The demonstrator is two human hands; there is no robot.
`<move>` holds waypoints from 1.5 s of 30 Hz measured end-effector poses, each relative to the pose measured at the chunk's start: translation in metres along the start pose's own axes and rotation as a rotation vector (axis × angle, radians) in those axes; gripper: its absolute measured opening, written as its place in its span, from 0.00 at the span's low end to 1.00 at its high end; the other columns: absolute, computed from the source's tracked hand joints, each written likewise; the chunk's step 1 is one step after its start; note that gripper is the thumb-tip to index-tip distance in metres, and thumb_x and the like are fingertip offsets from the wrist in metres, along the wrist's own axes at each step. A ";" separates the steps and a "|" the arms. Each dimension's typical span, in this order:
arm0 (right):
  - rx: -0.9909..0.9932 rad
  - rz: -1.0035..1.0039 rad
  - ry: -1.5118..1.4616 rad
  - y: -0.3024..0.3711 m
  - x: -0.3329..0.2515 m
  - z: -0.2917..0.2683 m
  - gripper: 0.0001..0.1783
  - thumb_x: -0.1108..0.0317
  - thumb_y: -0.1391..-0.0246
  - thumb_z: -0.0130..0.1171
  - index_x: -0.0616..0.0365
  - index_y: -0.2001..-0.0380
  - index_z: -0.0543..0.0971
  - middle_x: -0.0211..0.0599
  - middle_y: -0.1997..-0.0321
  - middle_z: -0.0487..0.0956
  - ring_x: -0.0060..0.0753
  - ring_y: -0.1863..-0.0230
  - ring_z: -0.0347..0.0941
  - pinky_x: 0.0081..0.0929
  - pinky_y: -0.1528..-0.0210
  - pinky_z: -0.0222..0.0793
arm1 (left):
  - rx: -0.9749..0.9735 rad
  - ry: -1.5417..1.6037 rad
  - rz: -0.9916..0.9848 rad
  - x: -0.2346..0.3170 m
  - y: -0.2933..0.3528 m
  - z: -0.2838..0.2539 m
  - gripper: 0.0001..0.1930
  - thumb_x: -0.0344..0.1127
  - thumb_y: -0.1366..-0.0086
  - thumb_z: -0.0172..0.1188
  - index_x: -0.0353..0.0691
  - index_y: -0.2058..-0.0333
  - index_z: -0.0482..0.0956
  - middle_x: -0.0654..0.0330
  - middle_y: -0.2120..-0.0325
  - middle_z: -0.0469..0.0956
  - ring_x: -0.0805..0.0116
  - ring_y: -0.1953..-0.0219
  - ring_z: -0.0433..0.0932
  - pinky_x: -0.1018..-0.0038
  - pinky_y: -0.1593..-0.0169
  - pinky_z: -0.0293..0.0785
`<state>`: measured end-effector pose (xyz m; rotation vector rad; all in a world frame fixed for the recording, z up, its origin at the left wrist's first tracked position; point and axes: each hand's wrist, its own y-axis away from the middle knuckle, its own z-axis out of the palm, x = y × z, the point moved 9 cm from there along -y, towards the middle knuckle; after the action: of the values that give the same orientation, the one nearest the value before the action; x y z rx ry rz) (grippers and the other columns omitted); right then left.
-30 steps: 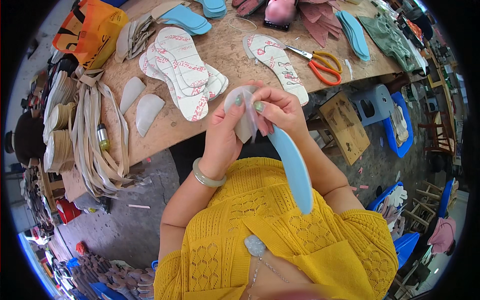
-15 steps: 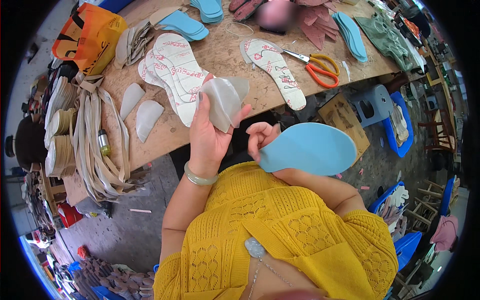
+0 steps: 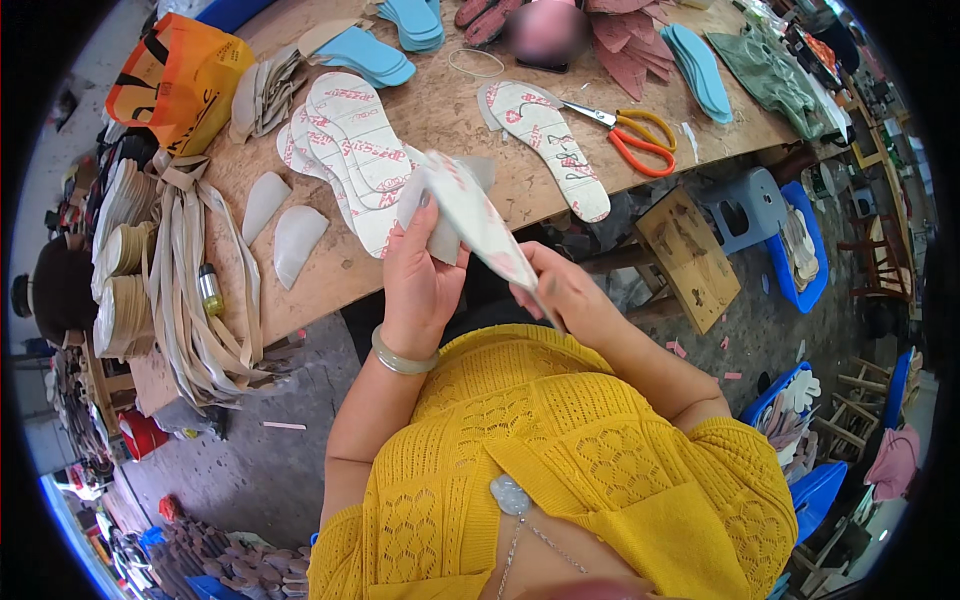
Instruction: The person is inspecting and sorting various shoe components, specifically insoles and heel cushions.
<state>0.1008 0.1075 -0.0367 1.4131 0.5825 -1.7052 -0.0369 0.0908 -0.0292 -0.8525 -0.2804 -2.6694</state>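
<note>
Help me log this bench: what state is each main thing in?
Held insole: tilted, gripped by right hand
Pale sheeting: in left hand, partly hidden
Scissors: lying on table, untouched
White insoles: piled, overlapping
Blue insoles: stacked
Strips: loosely bundled
Green sheet: crumpled

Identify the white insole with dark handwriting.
The insole lying beside the scissors. No handwriting shows on the stacked insoles or the tilted insole in the right hand's grip.

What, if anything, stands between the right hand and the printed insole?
Nothing visible: the right hand grips the near end of the printed insole. Pale sheet material in the left hand lies behind its far end; contact is unclear.
</note>
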 end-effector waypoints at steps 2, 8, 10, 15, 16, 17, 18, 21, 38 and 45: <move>-0.026 -0.090 -0.006 0.000 -0.002 0.006 0.38 0.40 0.51 0.60 0.58 0.48 0.68 0.22 0.73 0.65 0.13 0.75 0.56 0.13 0.73 0.51 | 0.049 -0.044 0.019 -0.001 -0.001 -0.002 0.21 0.34 0.31 0.47 0.38 0.40 0.63 0.57 0.51 0.73 0.64 0.50 0.76 0.66 0.49 0.76; 0.110 -0.065 0.071 0.004 -0.025 0.000 0.34 0.71 0.59 0.68 0.58 0.46 0.67 0.17 0.76 0.60 0.12 0.73 0.55 0.13 0.69 0.51 | 0.091 -0.226 0.114 0.007 0.004 0.009 0.21 0.34 0.30 0.46 0.37 0.40 0.63 0.56 0.50 0.73 0.67 0.50 0.74 0.70 0.46 0.72; 0.186 -0.114 0.016 -0.006 -0.022 -0.014 0.27 0.73 0.53 0.64 0.60 0.49 0.68 0.22 0.69 0.67 0.16 0.67 0.62 0.17 0.62 0.60 | 0.071 -0.277 0.153 0.009 0.007 0.018 0.21 0.35 0.29 0.45 0.37 0.40 0.63 0.56 0.50 0.73 0.68 0.50 0.74 0.70 0.46 0.72; 0.205 -0.329 -0.048 -0.023 -0.039 -0.012 0.24 0.73 0.50 0.63 0.60 0.50 0.67 0.29 0.60 0.70 0.22 0.60 0.67 0.23 0.54 0.65 | -0.186 -0.623 0.232 -0.008 0.019 0.046 0.18 0.31 0.28 0.42 0.34 0.41 0.65 0.55 0.43 0.69 0.71 0.51 0.73 0.74 0.47 0.70; 0.226 -0.368 -0.075 -0.023 -0.043 -0.014 0.25 0.73 0.50 0.64 0.60 0.50 0.66 0.30 0.61 0.71 0.22 0.59 0.67 0.23 0.55 0.65 | -0.281 -0.819 0.299 -0.007 0.021 0.050 0.18 0.30 0.28 0.42 0.33 0.42 0.67 0.55 0.41 0.67 0.71 0.50 0.72 0.75 0.46 0.69; 0.246 -0.407 -0.103 -0.022 -0.046 -0.017 0.25 0.73 0.50 0.64 0.59 0.50 0.66 0.30 0.62 0.71 0.23 0.59 0.67 0.23 0.56 0.65 | -0.283 -0.819 0.300 -0.008 0.022 0.050 0.18 0.30 0.28 0.42 0.33 0.42 0.67 0.55 0.41 0.67 0.71 0.50 0.72 0.75 0.46 0.69; 0.253 -0.404 -0.107 -0.020 -0.044 -0.018 0.25 0.74 0.50 0.63 0.59 0.50 0.66 0.31 0.63 0.71 0.23 0.60 0.67 0.23 0.56 0.66 | -0.261 -0.765 0.244 -0.012 0.023 0.046 0.18 0.31 0.28 0.43 0.33 0.43 0.67 0.56 0.42 0.67 0.70 0.48 0.71 0.74 0.45 0.68; 0.208 -0.379 -0.162 -0.016 -0.046 -0.013 0.25 0.74 0.51 0.63 0.60 0.50 0.66 0.31 0.65 0.70 0.23 0.61 0.67 0.23 0.56 0.65 | -0.235 -0.668 0.107 -0.018 0.026 0.038 0.18 0.32 0.28 0.44 0.33 0.43 0.67 0.56 0.42 0.68 0.69 0.45 0.69 0.72 0.41 0.65; 0.269 -0.582 0.019 0.002 -0.058 -0.020 0.20 0.72 0.42 0.57 0.62 0.48 0.66 0.34 0.57 0.71 0.23 0.57 0.68 0.20 0.55 0.66 | -0.377 -0.855 0.214 -0.020 0.037 0.065 0.18 0.29 0.30 0.46 0.34 0.43 0.68 0.51 0.40 0.66 0.62 0.37 0.63 0.70 0.36 0.58; 0.336 -0.591 0.177 0.009 -0.058 -0.036 0.18 0.79 0.44 0.53 0.62 0.50 0.66 0.29 0.67 0.69 0.19 0.67 0.64 0.17 0.64 0.63 | -0.270 -0.479 -0.004 -0.019 0.028 0.055 0.20 0.38 0.28 0.46 0.32 0.44 0.68 0.54 0.44 0.71 0.65 0.43 0.70 0.71 0.39 0.63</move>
<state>0.1303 0.1482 0.0104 1.7574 0.9111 -2.2325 0.0171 0.0845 0.0055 -1.5759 -0.0254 -2.5045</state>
